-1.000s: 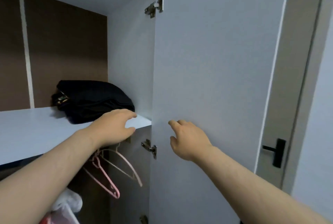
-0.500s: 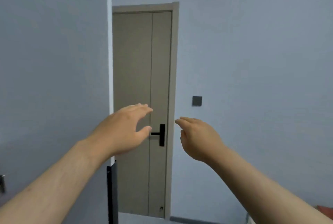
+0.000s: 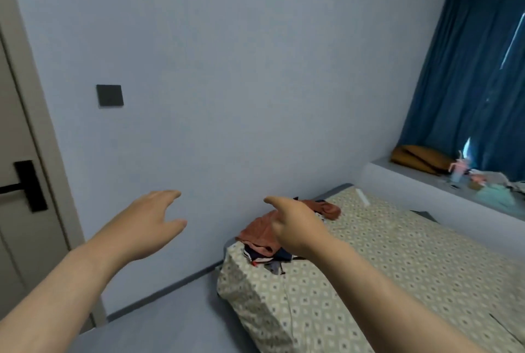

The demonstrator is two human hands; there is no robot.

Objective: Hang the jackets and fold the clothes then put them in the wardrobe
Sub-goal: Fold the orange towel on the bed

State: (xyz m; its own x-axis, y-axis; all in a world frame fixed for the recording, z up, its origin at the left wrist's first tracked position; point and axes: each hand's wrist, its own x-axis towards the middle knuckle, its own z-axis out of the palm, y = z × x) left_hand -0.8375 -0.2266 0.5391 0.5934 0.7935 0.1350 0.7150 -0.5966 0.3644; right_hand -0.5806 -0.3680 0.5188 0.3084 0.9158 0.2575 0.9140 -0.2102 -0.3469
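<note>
A small heap of clothes (image 3: 257,235), rust-orange on top with dark blue pieces under it, lies at the near-left corner of a bed with a patterned sheet (image 3: 383,261). My left hand (image 3: 147,225) is held out in the air in front of the pale wall, fingers straight and spread, holding nothing. My right hand (image 3: 295,225) reaches forward over the clothes heap and partly hides it, fingers relaxed and empty. The wardrobe is out of view.
A grey door (image 3: 20,182) with a black handle stands at the left edge. A dark wall switch (image 3: 110,95) is on the wall. A window ledge (image 3: 412,179) under blue curtains (image 3: 466,68) holds a brown cushion and small items. Grey floor lies between me and the bed.
The view has swung right, from the open wardrobe with its black folded clothes, past the door, to the bed. Both hands stay raised and empty.
</note>
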